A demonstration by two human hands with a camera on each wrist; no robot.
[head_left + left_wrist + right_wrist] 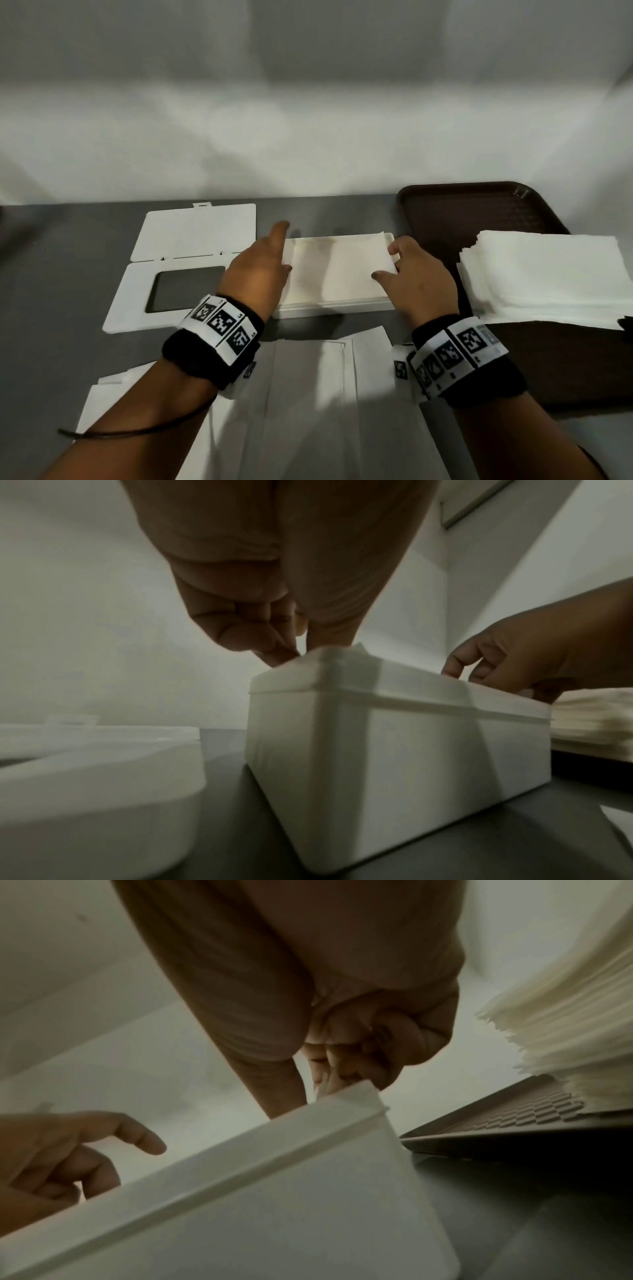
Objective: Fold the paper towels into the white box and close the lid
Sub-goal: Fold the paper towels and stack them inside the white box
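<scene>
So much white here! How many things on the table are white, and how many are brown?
White: 5, namely the white box, its lid lying open beside it, the folded towel in the box, the towel stack, and the loose towels at the near edge, counted as 1 group.
Brown: 1, the tray.
Total: 6

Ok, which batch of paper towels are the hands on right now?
The folded towel lying in the white box, with the left hand and right hand at its ends; not the tray stack or the near sheets.
</scene>
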